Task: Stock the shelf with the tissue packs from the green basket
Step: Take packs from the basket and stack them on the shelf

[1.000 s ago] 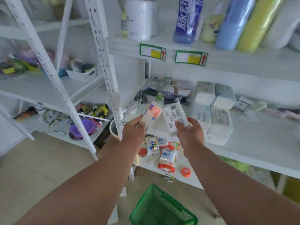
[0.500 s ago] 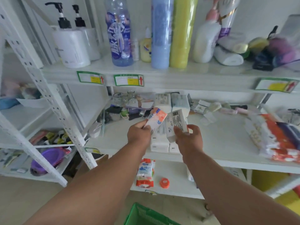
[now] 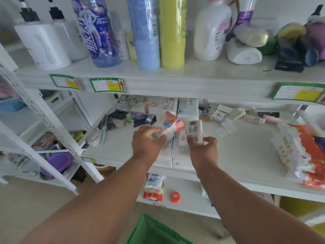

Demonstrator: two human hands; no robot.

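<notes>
My left hand [image 3: 146, 142] grips a tissue pack with an orange end [image 3: 171, 126], held tilted over the middle shelf [image 3: 246, 155]. My right hand [image 3: 202, 149] holds a white tissue pack with a printed label [image 3: 192, 132] upright beside it. Both packs hover just above white tissue packs lying on the shelf [image 3: 177, 159], and more white packs are stacked behind them [image 3: 186, 110]. The green basket [image 3: 151, 231] stands on the floor below, only its rim showing at the bottom edge.
Tall bottles and rolls [image 3: 149, 32] line the top shelf. A red and white patterned package [image 3: 302, 152] lies on the middle shelf at right, small clutter [image 3: 126, 118] at back left. The lower shelf holds a small pack [image 3: 153, 187] and an orange cap [image 3: 175, 197].
Both hands have carried their packs forward and lower, from in front of the shelf edge to over the lying packs. The view has tilted up toward the shelves.
</notes>
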